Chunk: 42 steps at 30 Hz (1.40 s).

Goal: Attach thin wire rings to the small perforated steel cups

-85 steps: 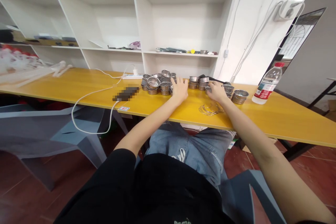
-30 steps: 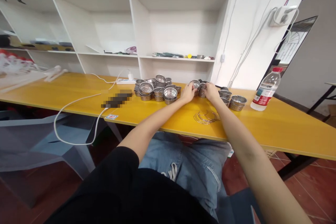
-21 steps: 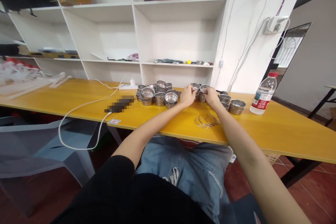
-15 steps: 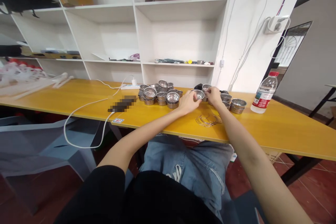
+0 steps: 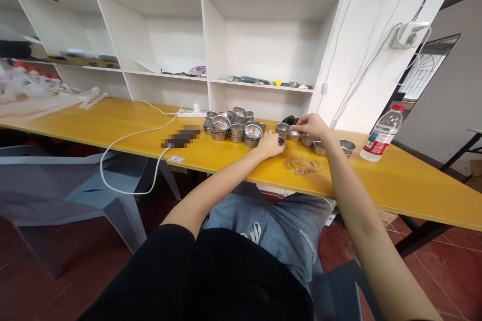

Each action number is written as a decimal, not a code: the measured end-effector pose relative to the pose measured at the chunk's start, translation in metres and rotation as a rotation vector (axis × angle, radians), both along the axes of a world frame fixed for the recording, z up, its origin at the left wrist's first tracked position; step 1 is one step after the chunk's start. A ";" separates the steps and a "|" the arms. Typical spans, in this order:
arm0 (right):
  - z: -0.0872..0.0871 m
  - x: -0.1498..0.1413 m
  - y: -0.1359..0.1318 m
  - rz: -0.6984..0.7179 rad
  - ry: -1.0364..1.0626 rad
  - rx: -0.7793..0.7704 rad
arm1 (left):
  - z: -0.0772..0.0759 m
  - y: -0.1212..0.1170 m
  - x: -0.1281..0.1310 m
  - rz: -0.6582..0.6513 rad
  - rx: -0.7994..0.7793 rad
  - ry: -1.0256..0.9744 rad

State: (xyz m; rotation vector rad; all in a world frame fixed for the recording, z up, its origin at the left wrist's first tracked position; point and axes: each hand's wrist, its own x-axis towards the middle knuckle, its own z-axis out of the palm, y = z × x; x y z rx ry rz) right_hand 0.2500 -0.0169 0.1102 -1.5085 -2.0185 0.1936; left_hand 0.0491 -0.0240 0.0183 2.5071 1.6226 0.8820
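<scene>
My left hand (image 5: 270,145): fingers curled, gripping near cup (image 5: 281,140), mostly hidden behind them. My right hand (image 5: 313,124): thumb and fingers pinching rim of far cup (image 5: 295,136), just right of near cup. Both over middle of yellow table (image 5: 376,180). Cup pile (image 5: 237,132) left of my hands, some cups stacked. More loose cups (image 5: 319,148) on right, partly behind my right forearm. Wire rings (image 5: 301,166) lie nearer table's near edge. Bottle (image 5: 381,133) upright, far right.

1. Left hand (image 5: 271,145): low, fingers curled, forearm angled inward.
2. Right hand (image 5: 313,126): slightly higher, wrist bent, fingers pointing left.
3. Both arms reaching forward, hands apart.
</scene>
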 end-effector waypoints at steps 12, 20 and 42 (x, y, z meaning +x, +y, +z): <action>-0.012 0.002 0.004 0.147 -0.025 -0.542 | -0.007 0.004 -0.005 -0.239 0.030 0.108; 0.017 -0.001 -0.019 0.063 -0.156 -0.472 | -0.003 0.002 -0.004 -0.218 0.060 0.133; -0.019 -0.029 -0.010 0.082 -0.328 -0.780 | -0.007 0.007 -0.005 -0.213 0.108 0.168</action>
